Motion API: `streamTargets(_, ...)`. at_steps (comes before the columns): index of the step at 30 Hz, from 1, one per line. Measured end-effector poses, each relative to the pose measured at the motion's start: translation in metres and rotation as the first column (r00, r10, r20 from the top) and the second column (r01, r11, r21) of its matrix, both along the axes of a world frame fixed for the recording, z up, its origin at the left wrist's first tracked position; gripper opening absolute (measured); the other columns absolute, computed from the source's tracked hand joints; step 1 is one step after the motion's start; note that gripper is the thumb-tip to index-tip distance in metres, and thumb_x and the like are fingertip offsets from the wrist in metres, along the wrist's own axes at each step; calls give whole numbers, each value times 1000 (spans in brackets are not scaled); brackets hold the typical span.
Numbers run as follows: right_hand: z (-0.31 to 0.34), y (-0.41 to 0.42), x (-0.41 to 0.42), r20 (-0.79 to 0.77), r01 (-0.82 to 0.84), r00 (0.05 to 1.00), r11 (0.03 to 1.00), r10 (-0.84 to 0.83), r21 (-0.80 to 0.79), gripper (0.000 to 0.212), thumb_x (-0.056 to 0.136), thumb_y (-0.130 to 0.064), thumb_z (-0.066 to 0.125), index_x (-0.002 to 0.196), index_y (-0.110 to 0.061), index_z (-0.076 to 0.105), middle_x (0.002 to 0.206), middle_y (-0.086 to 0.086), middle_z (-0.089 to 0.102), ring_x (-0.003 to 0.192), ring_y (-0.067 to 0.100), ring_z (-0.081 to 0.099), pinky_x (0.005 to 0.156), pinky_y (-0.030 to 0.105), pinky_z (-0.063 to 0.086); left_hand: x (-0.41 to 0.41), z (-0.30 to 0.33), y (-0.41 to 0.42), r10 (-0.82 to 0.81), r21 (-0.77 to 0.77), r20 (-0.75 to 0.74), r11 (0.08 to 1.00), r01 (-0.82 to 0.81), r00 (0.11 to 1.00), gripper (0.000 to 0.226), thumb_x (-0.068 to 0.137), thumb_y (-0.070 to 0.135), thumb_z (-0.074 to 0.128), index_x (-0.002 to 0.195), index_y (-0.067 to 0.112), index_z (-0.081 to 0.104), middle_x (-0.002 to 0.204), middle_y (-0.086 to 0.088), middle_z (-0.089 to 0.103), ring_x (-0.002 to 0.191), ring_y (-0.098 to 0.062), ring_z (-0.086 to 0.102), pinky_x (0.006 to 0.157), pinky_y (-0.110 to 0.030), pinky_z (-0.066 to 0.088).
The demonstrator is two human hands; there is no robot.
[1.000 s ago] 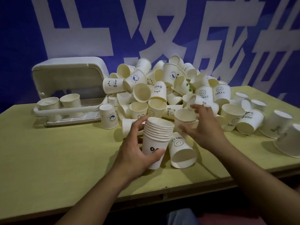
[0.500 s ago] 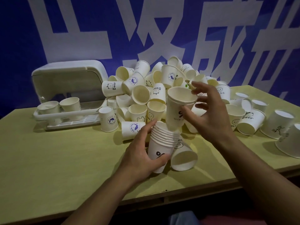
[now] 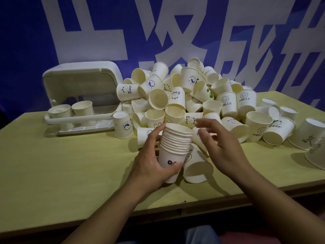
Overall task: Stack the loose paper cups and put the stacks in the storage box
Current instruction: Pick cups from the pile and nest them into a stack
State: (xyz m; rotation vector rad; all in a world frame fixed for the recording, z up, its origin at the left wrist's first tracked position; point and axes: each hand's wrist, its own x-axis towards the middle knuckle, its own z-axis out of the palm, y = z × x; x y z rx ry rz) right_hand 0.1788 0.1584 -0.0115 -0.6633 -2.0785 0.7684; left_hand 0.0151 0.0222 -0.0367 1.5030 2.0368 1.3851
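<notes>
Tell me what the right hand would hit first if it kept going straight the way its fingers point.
The right hand, open, points left toward the cup stack that the left hand holds. It would likely meet the stack's upper rims first, though depth from this single view is uncertain.

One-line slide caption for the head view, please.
Left hand grips a nested cup stack while the open right hand hovers beside it, before the loose cup pile.

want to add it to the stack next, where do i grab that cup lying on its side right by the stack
Take the fallen cup across its side wall near the open rim, coming from above with the right hand. Its mouth faces the camera and its base points toward the pile, beside the stack the left hand holds.
</notes>
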Motion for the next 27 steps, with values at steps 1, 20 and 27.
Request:
streamTargets(1, 0, 3, 1, 50, 52, 997, 999, -52, 2, 30, 97, -43, 56, 124, -31, 61, 107, -21, 64, 91, -6, 61, 73, 16, 48, -2, 0, -1, 12, 1, 0, 1000, -12, 1000, 101, 61, 51, 85, 127, 79, 14, 125, 38, 41, 105, 3, 57, 89, -40, 56)
streamTargets(20, 48, 12, 8, -212, -141, 976, 902, 56, -408, 71, 82, -15, 77, 140, -43, 47, 124, -9, 53, 102, 14, 66, 80, 30, 58, -8, 1, -30, -29, -44, 10, 999, 30, 1000, 106, 56, 64, 75, 133, 80, 4, 130, 45, 38, 106, 3, 59, 90, -37, 56)
streamTargets(27, 39, 0, -8, -260, -101, 965, 959, 30, -265, 68, 81, -19, 80, 129, -36, 35, 128, -3, 50, 102, 17, 66, 83, 37, 60, 9, 10, -15, -169, -110, -24, 980, 165, 985, 109, 59, 62, 76, 140, 76, 4, 142, 24, 43, 105, -3, 62, 91, -42, 57)
